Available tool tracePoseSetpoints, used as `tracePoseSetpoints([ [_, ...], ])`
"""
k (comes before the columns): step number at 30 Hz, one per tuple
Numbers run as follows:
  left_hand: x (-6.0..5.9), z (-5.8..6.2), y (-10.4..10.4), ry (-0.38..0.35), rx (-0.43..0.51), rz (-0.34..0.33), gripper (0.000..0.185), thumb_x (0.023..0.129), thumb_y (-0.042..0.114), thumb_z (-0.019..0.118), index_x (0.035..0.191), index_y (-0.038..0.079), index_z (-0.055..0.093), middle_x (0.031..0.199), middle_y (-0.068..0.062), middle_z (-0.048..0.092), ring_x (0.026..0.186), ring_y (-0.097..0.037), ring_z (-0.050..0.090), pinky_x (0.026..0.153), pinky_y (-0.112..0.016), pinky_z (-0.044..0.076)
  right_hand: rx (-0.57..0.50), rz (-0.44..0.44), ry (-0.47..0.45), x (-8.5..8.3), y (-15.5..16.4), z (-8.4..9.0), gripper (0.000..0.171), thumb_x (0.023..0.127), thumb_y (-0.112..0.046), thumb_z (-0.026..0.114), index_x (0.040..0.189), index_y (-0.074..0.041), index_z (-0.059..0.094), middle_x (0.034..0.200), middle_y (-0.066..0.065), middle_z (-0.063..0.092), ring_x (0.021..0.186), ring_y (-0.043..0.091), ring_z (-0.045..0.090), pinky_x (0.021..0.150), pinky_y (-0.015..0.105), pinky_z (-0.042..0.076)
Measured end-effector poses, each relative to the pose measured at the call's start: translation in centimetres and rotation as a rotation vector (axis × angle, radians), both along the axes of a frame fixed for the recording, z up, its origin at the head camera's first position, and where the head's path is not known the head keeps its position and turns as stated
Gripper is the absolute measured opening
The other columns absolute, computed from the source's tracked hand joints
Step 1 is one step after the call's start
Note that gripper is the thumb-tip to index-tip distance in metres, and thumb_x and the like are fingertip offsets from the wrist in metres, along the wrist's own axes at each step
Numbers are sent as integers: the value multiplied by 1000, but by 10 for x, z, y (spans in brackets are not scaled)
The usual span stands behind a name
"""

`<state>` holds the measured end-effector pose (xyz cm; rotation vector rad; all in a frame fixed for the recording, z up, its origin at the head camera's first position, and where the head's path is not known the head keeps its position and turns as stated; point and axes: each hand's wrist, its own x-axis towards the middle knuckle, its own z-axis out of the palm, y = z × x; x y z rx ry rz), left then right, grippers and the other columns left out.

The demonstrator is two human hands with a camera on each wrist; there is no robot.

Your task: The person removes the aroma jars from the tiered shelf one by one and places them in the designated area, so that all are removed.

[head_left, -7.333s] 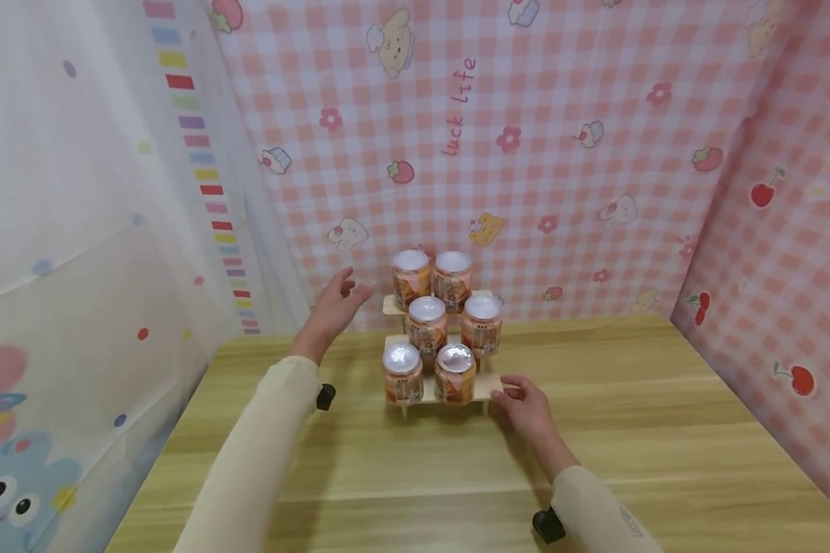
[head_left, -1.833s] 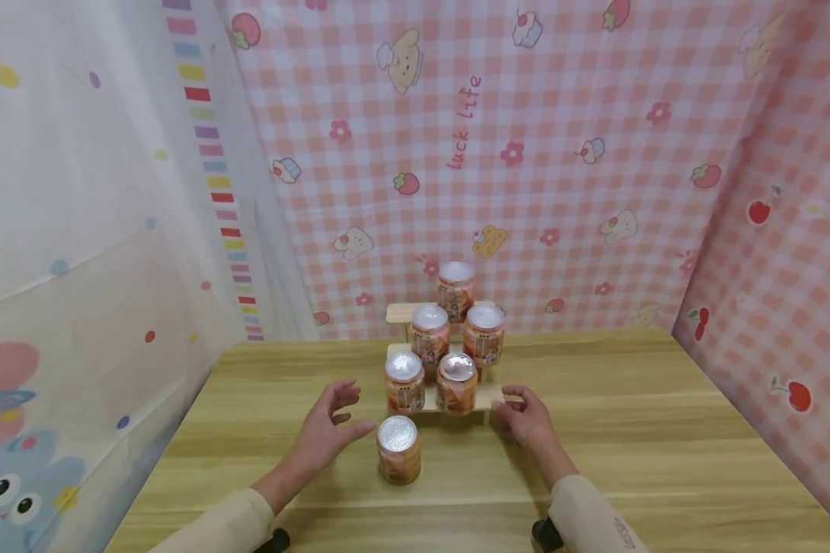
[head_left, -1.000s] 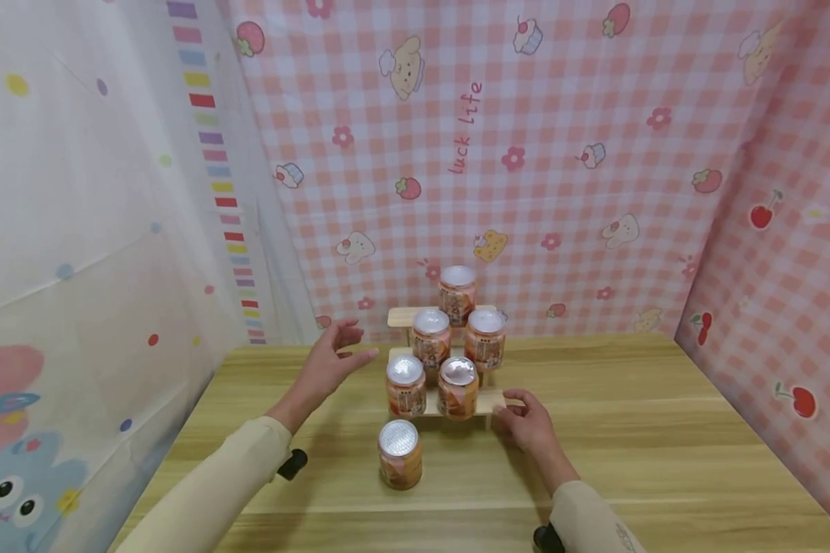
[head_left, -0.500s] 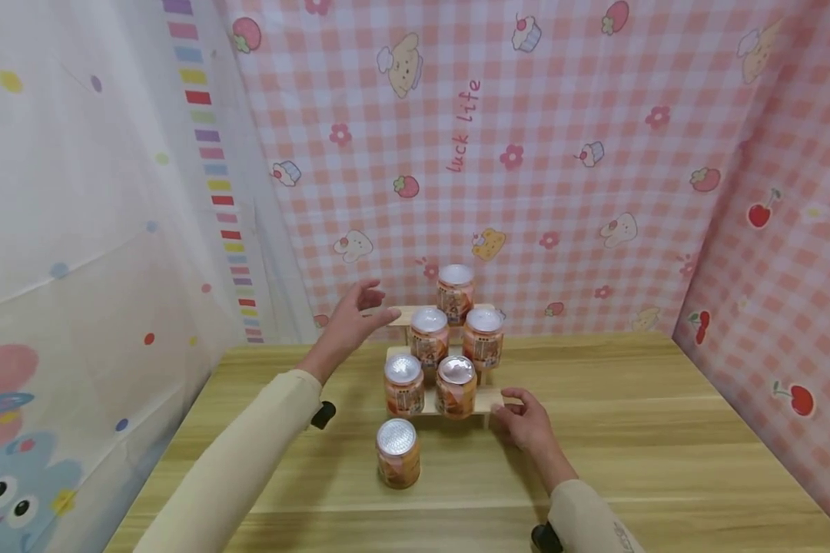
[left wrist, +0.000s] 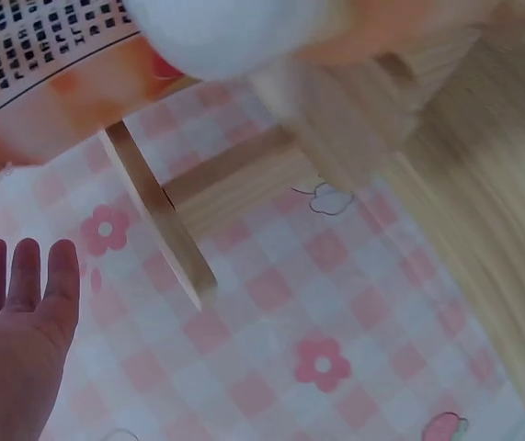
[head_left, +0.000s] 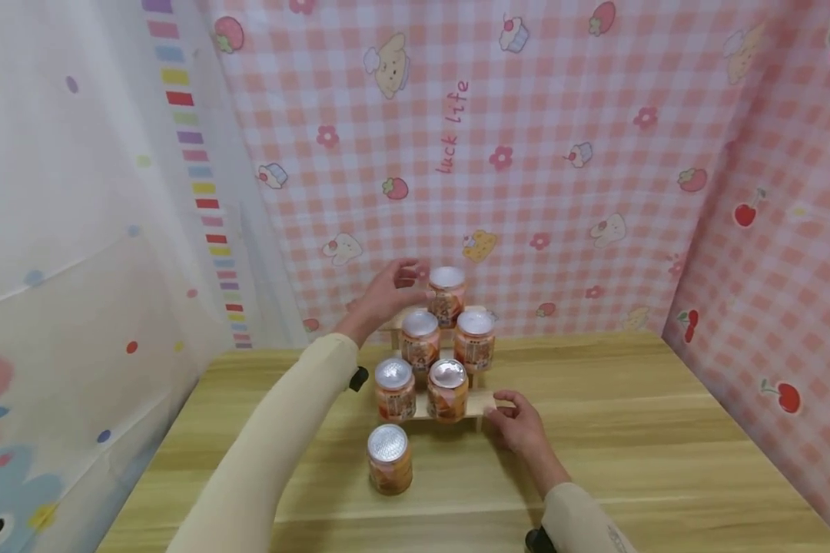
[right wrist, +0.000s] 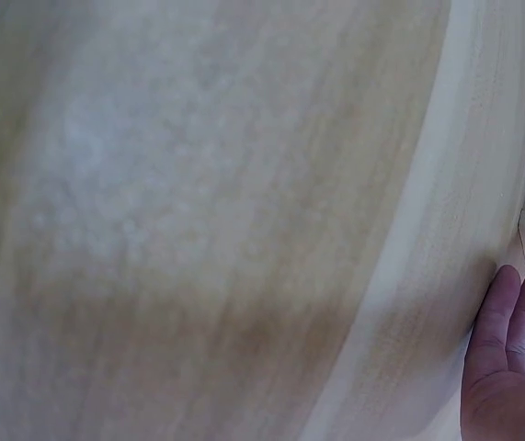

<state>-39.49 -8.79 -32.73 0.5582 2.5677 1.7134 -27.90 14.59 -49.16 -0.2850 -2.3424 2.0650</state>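
Observation:
In the head view, a small three-tier wooden stand (head_left: 480, 402) holds several cans with orange-pink labels and silver-white tops. One can (head_left: 446, 299) stands alone on the top tier, right of the middle. My left hand (head_left: 390, 292) reaches over the left end of that tier, fingertips close beside this can; contact is unclear. In the left wrist view, my left hand's fingers (left wrist: 25, 276) point up, fairly straight. My right hand (head_left: 523, 432) holds the right end of the bottom tier between thumb and fingers. Another can (head_left: 390, 461) stands upright on the table before the stand.
Two cans stand on the middle tier, including a left can (head_left: 420, 342), and two on the bottom tier, including a front right can (head_left: 447, 392). A pink checked cloth (head_left: 539, 184) hangs behind the wood-grain table (head_left: 615, 430). A white curtain hangs at left.
One top-tier can went from the stand to the table in front. Since then my left hand has moved up and right, to the remaining top can. My right hand stays at the stand's end.

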Motion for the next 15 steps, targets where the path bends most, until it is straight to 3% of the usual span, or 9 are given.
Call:
tracePoseSetpoints([
  [7, -12, -1, 19, -21, -25, -46, 83, 68, 34, 79, 137, 13, 36, 127, -5, 48, 114, -20, 46, 96, -37, 36, 4, -12, 3, 0, 0, -4, 34, 84, -11, 64, 115, -2, 51, 97, 18, 59, 73, 20, 59, 55, 37, 51],
  [15, -15, -1, 29, -41, -48, -69, 70, 70, 31, 78, 129, 17, 43, 116, -1, 53, 109, -17, 48, 94, -35, 37, 24, -8, 12, -1, 2, -1, 34, 84, -13, 65, 114, -3, 52, 97, 18, 59, 75, 22, 60, 56, 38, 51],
])
